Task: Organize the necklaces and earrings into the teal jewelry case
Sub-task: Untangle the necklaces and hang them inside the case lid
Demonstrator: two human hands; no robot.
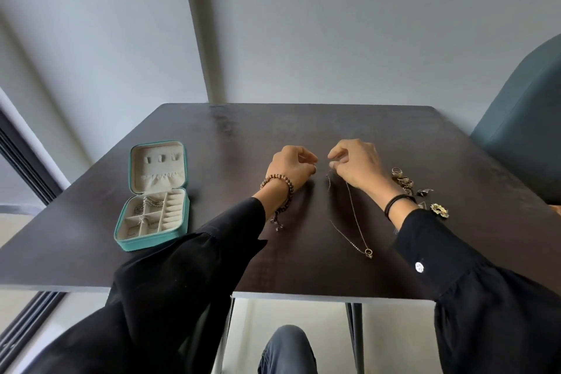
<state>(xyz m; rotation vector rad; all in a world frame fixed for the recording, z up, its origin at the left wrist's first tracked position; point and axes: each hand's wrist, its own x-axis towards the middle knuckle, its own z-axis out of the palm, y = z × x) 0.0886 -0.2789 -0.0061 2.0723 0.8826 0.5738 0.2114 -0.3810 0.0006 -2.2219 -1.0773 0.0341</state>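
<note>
While my forearms lie on the dark table (212, 130), both of my hands are raised a little near its middle, fingertips turned toward each other with a small gap between them. My right hand (355, 164) pinches the upper end of a thin necklace (355, 212) between thumb and forefinger. From there the chain runs back toward me across the tabletop, its two strands meeting at a small round pendant (368, 253) that lies flat on the wood. My left hand (291, 165) has its fingers curled and thumb brought to forefinger, but the chain is so fine that I cannot tell whether I have hold of its other end. The teal jewelry case (158, 238) sits open well to the left of my left arm, with its lid laid back to show a gathered pouch. Its cream compartments hold a few silvery pieces. Just right of my right wrist lies a cluster of rings (402, 179), with a small dark piece (424, 191) beside them and a gold flower-shaped piece (439, 210) nearer my sleeve. A beaded bracelet (277, 182) circles my left wrist, and a black band (397, 202) circles my right.
</note>
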